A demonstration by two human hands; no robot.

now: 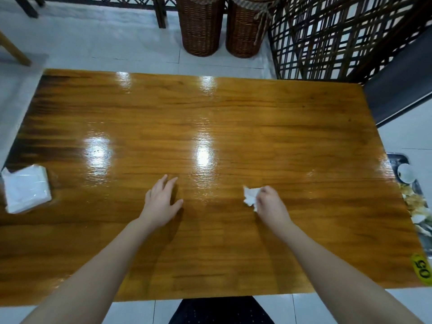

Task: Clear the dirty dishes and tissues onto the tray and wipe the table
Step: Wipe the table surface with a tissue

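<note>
Tray (397,157): sits against the right edge of the table (268,127) and is largely cut off by the frame. It holds a small white bowl (405,173) at its far end. Nearer lies pale litter (417,203), too blurred to sort into dishes or paper.

Two wicker baskets (201,26) stand on the floor beyond the far edge, contents hidden.

Pack (27,189) of white napkins: at the left edge, partly out of frame.

Tissue (249,197): white and crumpled, on the glossy top right of centre, toward the near edge, grasped by the right hand (271,204). The left hand (161,199) is released, fingers spread flat on the wood.
</note>
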